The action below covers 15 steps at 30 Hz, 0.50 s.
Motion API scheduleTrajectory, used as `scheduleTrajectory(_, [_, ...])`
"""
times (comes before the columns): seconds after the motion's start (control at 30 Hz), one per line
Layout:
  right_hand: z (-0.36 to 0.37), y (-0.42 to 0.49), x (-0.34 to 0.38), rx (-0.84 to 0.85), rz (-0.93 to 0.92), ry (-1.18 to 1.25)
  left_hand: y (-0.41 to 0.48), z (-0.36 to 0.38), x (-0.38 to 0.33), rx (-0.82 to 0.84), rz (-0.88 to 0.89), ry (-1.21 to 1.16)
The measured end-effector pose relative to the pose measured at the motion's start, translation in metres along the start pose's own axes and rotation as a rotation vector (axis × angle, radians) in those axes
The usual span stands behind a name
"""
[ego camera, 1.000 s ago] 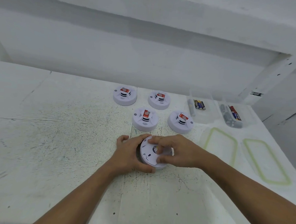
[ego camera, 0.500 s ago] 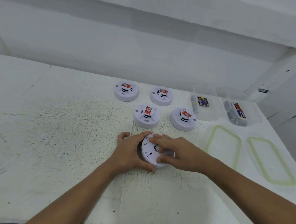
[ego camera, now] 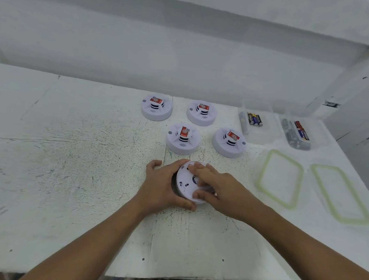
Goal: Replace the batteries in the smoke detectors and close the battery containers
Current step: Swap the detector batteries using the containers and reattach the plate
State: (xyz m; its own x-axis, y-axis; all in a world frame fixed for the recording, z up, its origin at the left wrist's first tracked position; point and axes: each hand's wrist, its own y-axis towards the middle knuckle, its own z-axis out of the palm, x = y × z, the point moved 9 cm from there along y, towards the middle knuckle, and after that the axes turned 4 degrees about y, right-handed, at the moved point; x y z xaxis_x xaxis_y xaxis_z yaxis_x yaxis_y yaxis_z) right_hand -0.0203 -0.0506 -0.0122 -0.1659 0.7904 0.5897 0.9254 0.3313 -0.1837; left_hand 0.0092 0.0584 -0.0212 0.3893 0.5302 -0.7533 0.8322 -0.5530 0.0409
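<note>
Smoke detectors counted: five in all. Four (ego camera: 156, 107) (ego camera: 201, 113) (ego camera: 183, 138) (ego camera: 229, 142) are seen face up; one (ego camera: 186, 184) is turned underside up. Clear containers: two (ego camera: 257, 124) (ego camera: 300, 133), each with batteries inside, number not readable. Green-rimmed lids: two (ego camera: 278, 179) (ego camera: 340, 194). Hands: two (ego camera: 160, 186) (ego camera: 221, 187).

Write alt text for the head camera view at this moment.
Both hands grip one smoke detector lying face down on a white table: left hand cupping its side, right hand over its back. Behind stand four more detectors, and to the right two clear containers of batteries with their lids off.
</note>
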Motion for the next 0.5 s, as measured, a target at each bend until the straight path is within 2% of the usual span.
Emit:
scheduleTrajectory(0.23, [0.000,-0.006,0.005,-0.032,0.006,0.026,-0.001,0.000,0.001,0.000,-0.007,-0.019])
scheduleTrajectory(0.4, [-0.004,-0.012,-0.005,-0.046,0.011,0.124,-0.003,0.002,0.011,0.032,-0.086,-0.049])
scheduleTrajectory(0.5, [-0.004,-0.020,-0.009,-0.040,-0.006,0.097,-0.003,0.004,0.020,0.040,-0.155,-0.075])
